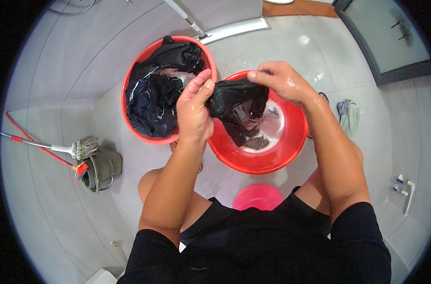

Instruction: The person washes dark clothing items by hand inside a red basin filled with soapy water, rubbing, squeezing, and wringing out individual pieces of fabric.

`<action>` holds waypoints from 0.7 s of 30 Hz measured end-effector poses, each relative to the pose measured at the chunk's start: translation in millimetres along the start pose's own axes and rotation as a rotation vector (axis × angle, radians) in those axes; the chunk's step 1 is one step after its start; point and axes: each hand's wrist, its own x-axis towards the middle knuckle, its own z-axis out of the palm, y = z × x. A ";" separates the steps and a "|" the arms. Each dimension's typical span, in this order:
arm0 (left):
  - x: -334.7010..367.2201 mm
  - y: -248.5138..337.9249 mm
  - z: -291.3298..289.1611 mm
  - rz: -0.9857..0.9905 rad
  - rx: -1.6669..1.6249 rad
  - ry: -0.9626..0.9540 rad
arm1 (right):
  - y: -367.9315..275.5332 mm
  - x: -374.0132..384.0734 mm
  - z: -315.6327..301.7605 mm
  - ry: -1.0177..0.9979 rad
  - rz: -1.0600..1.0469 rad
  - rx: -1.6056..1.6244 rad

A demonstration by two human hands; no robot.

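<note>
A wet black garment [239, 102] is stretched between my two hands over a red basin [258, 163]. My left hand [195, 106] pinches its left edge, and my right hand [282, 81] grips its upper right edge. The garment's lower end hangs into foamy, pinkish-grey water [274, 125]. What kind of garment it is, I cannot tell. Left of my left hand stands a second, lighter red basin [125, 102], heaped with dark wet clothes [151, 102].
A pink basin or stool [258, 196] sits between my legs. At left, a mop [85, 147] and a red broom [81, 169] lean by a grey bucket [112, 163]. A grey cloth [349, 116] lies on the right-hand floor. Taps [401, 184] stick out of the right wall.
</note>
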 end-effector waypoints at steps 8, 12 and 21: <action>17.0 -44.8 -8.0 -0.068 -0.246 -0.063 | -22.0 -5.8 114.8 0.495 -0.549 0.342; 20.0 -84.0 3.0 -0.287 -0.346 -0.173 | 2.1 17.9 109.6 0.869 -0.678 -0.271; 31.9 -108.7 9.4 -0.199 -0.225 -0.266 | 15.4 35.2 81.0 0.905 -0.349 0.110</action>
